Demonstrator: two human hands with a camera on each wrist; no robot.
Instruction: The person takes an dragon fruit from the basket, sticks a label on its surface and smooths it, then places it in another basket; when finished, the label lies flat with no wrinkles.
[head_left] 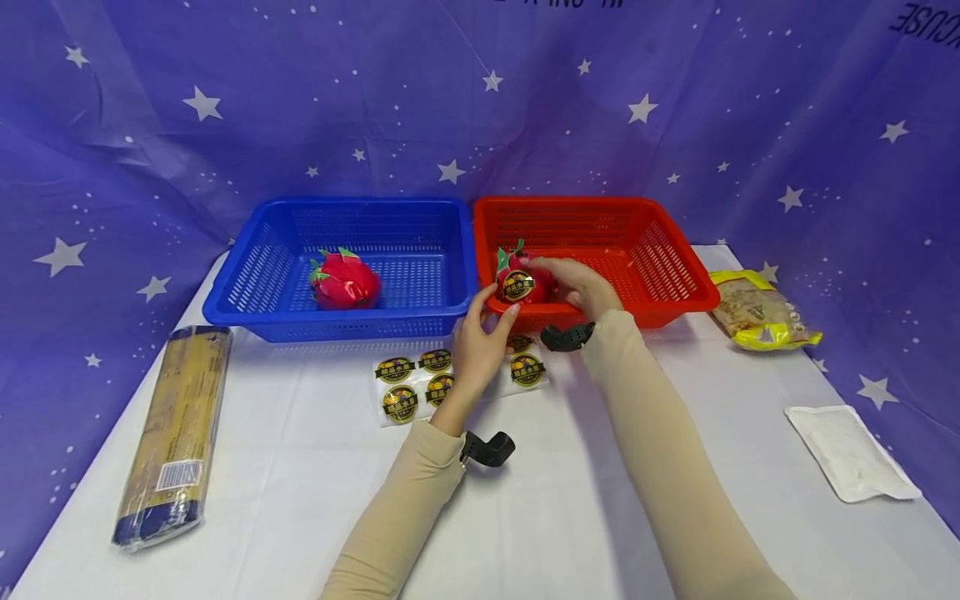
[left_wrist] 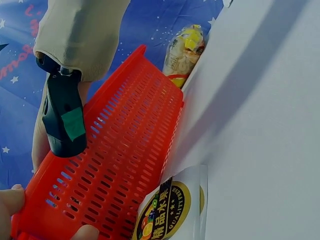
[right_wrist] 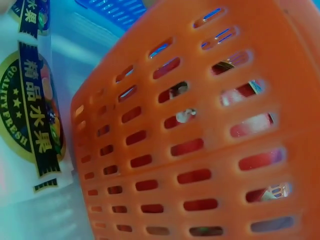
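A pink-red dragon fruit [head_left: 542, 287] with green leaf tips sits in the left front corner of the red basket [head_left: 675, 286]. On its front is a round black-and-gold sticker [head_left: 518, 286]. My right hand [head_left: 585, 285] reaches over the basket's front rim and grips the fruit from its right side and top. My left hand [head_left: 480, 346] is at the front left corner, thumb and forefinger spread, fingertips by the rim and the sticker's lower left. Beneath the left hand lies a sheet of matching stickers [head_left: 420, 385]. In the right wrist view the basket wall [right_wrist: 165, 150] hides most of the fruit.
Left of the red basket stands a blue basket [head_left: 247, 318] holding another dragon fruit [head_left: 345, 281]. A long pack of noodles [head_left: 176, 425] lies at the table's left. On the right are a yellow-and-clear food bag [head_left: 761, 310] and a white pouch [head_left: 851, 454].
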